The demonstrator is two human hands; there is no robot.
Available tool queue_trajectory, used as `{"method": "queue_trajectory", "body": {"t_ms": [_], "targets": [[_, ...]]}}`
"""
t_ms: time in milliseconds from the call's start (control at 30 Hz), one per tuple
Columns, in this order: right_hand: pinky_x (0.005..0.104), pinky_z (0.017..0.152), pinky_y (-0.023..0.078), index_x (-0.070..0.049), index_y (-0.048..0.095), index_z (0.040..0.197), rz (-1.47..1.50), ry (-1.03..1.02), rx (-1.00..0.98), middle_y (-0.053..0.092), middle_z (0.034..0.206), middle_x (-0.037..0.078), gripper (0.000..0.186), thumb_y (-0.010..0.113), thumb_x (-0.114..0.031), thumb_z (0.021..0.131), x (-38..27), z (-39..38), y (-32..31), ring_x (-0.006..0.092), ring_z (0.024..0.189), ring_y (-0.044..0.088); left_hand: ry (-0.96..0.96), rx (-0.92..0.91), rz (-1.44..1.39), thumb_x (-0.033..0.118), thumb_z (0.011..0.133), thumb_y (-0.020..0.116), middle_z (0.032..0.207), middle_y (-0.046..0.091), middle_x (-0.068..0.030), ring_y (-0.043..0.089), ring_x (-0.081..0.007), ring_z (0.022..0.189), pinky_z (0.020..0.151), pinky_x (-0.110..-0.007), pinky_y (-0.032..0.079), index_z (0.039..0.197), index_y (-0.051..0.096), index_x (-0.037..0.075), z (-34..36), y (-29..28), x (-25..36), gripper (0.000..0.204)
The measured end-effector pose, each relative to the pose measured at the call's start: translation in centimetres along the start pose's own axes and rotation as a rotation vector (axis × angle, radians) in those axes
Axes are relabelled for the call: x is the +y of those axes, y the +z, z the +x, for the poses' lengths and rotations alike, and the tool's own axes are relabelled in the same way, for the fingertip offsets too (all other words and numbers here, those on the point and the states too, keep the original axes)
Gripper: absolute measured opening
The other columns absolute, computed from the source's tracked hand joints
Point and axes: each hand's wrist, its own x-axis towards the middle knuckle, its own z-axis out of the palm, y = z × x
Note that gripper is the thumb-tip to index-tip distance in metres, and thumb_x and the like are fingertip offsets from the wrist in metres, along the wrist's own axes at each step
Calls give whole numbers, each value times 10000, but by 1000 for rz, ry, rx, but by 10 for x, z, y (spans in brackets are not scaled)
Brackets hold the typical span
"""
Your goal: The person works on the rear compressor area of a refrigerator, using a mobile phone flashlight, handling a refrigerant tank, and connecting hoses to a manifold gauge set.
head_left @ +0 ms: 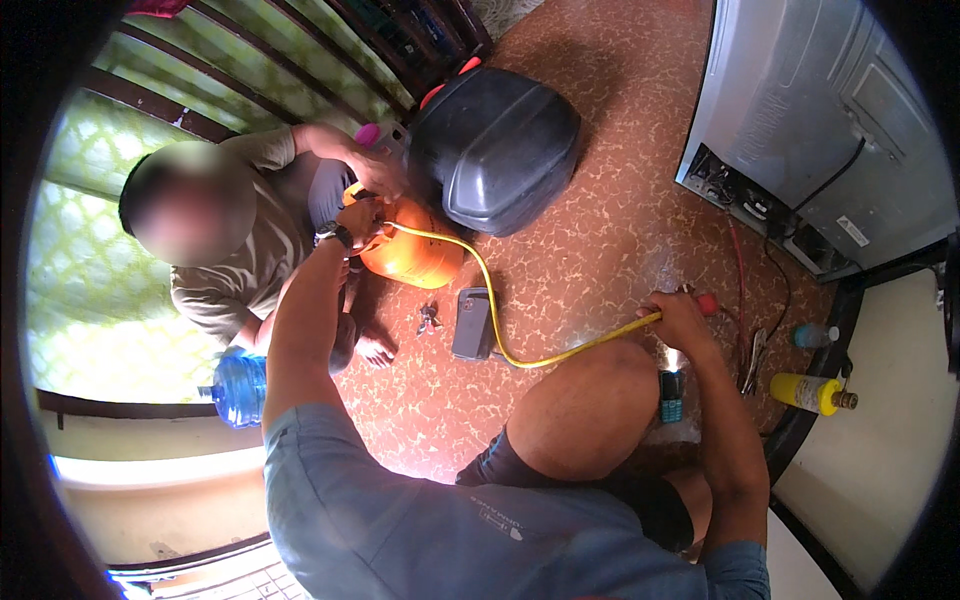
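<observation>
My left hand [362,222], a watch on its wrist, is closed at the top of an orange gas cylinder [425,250]; what its fingers grip there is hidden. Right beside it begins a yellow hose [500,335], which loops down across the floor. Its other end is in my right hand [680,322], fingers wrapped round it near the fridge. A red piece [708,304] shows just past those fingers. Another person's hand [380,175] reaches over the cylinder's top, close to my left hand.
A black plastic case [500,150] stands behind the cylinder. On the floor are a dark phone-like object [473,323], keys [428,318], a lit keypad phone [671,395] and a yellow canister [805,392]. The fridge [830,120] has its lower compartment exposed. A blue water bottle [238,388] lies left.
</observation>
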Motion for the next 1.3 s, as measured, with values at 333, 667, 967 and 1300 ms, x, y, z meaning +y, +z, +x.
{"method": "queue_trajectory", "body": {"t_ms": [333, 667, 967, 1300], "targets": [[502, 677, 479, -1, 612, 803, -23, -3, -32, 653, 782, 240, 309, 736, -274, 877, -8, -1, 0, 447, 784, 639, 124, 55, -3, 205, 840, 712, 944, 696, -136, 674, -330, 907, 789, -429, 517, 956, 673, 55, -5, 11, -26, 193], [498, 732, 517, -60, 652, 847, -44, -137, -2, 690, 857, 200, 194, 718, -241, 827, 28, 4, 26, 410, 835, 664, -158, -18, -1215, 133, 1016, 463, 1196, 614, -109, 658, -259, 943, 816, -370, 567, 1382, 451, 56, 22, 43, -68, 375], [509, 762, 527, -52, 682, 888, -77, -43, -30, 693, 879, 192, 155, 700, -128, 754, 6, 0, 12, 411, 874, 672, 49, -1, 113, 135, 889, 660, 981, 697, -189, 680, -360, 897, 770, -472, 535, 1042, 683, 40, 21, 27, -35, 182], [498, 712, 526, -58, 666, 891, 0, -96, -36, 683, 850, 197, 134, 668, -100, 765, -2, 17, 34, 411, 844, 674, 165, 215, 191, 198, 783, 758, 910, 684, -161, 675, -353, 886, 812, -455, 538, 981, 694, 55, 14, 32, -42, 253]]}}
